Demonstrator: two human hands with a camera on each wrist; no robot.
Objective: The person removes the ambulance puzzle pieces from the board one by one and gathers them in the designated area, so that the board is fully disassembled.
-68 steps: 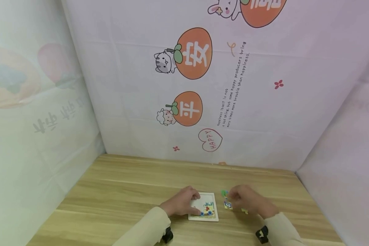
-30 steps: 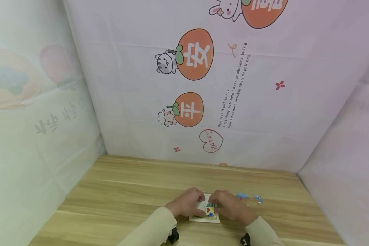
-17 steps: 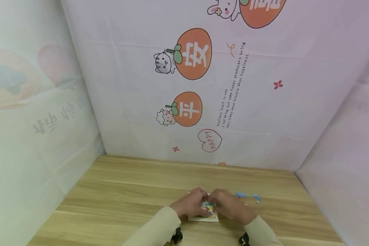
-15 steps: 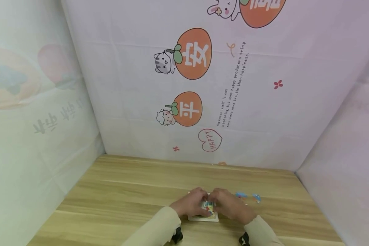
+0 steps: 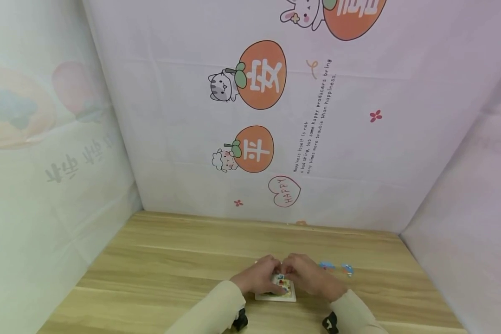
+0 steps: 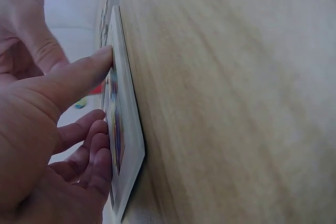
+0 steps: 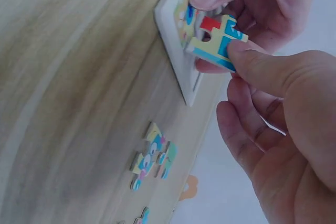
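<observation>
A white-framed jigsaw puzzle board lies flat on the table, a yellow picture with a blue wheel partly in it. My left hand reaches across its left side. The left thumb rests on the board, and the other fingertips touch its surface in the left wrist view. My right hand pinches a puzzle piece with red, yellow and blue print. That piece is tilted up over the board, close to the left fingers. Both hands hide much of the board in the head view.
Several loose puzzle pieces lie on the wood-grain table to the right of the board. Two blue ones, the nearer piece and the farther piece, show past my right hand. Printed cloth walls enclose the table.
My right hand has come left from the loose pieces to the board, and its fingers have shifted slightly there. The left hand has slid a little right over the board.
</observation>
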